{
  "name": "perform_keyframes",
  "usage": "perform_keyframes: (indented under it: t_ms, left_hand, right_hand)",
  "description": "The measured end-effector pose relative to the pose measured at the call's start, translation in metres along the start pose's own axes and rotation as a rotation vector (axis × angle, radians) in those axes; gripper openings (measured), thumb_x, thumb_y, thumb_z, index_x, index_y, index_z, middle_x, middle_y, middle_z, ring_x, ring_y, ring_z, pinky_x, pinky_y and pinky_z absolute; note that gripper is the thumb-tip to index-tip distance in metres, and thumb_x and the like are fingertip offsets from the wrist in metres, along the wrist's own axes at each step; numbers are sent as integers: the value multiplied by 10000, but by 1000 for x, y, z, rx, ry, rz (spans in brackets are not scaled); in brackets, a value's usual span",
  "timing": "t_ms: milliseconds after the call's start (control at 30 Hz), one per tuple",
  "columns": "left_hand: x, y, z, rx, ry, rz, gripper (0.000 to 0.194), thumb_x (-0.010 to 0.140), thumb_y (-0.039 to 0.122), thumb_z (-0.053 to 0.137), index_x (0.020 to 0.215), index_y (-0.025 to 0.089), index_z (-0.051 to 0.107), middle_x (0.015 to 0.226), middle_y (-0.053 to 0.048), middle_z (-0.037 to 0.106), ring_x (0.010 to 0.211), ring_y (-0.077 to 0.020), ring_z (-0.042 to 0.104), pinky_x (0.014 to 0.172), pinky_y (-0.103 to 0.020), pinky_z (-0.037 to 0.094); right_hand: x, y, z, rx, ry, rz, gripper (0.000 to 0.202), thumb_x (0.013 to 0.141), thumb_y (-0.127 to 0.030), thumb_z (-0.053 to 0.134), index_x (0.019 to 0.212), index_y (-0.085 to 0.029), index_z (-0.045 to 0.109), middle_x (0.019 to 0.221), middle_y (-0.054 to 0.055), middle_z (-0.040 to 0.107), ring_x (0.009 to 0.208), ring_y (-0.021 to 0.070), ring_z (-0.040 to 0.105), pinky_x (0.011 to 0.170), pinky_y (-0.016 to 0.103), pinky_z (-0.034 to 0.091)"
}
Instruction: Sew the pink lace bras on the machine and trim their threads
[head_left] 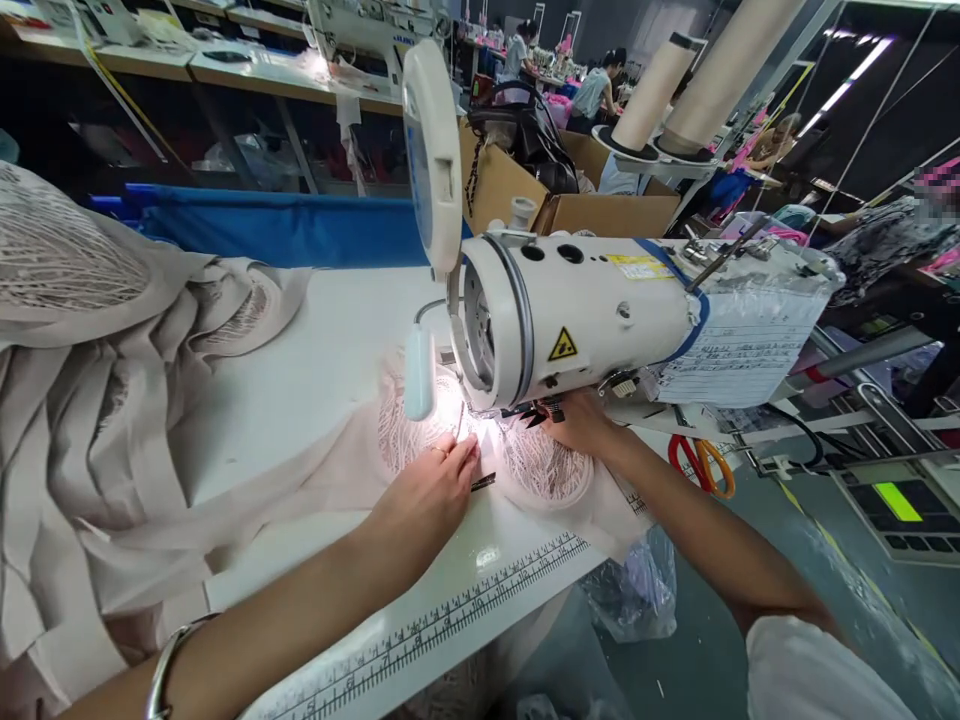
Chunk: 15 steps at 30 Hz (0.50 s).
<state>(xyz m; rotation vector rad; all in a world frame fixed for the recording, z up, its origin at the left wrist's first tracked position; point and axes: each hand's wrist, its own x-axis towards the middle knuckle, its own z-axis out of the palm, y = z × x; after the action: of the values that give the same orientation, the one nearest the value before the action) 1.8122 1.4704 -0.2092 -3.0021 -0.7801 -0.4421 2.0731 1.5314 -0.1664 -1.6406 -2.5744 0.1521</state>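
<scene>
A pale pink bra with lace cups lies under the head of a white sewing machine. At the lit needle area, my left hand has its fingertips pressed together on the fabric between the two cups. My right hand reaches beneath the machine head at the right cup; its fingers are mostly hidden there. A small pale lamp hangs beside the needle, next to the left cup. From that cup a band of the fabric runs left to a pile of similar pieces.
A ruler tape runs along the front table edge. Scissors with red and orange handles hang right of my right forearm. A control panel, a cardboard box and large thread cones stand beyond. Other people work far behind.
</scene>
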Motion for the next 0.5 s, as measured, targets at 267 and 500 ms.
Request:
perform_keyframes:
  t_ms: [267, 500]
  left_hand:
    - [5, 6, -6, 55, -17, -141, 604, 809, -39, 244, 1335, 84, 513, 1178, -213, 652, 1005, -340, 589, 783, -472, 456]
    - [9, -1, -22, 174, -22, -110, 518, 876, 3, 263, 1311, 50, 541, 1244, -200, 649, 891, -304, 600, 648, -403, 420]
  right_hand:
    - [-3, -4, 0, 38, -117, -125, 380, 758, -61, 583, 1081, -196, 730, 998, 109, 756, 936, 315, 673, 776, 368, 492]
    - [-7, -7, 2, 376, -144, -228, 494, 789, -76, 506, 1169, -301, 727, 1188, -8, 726, 1110, 219, 636, 923, 309, 477]
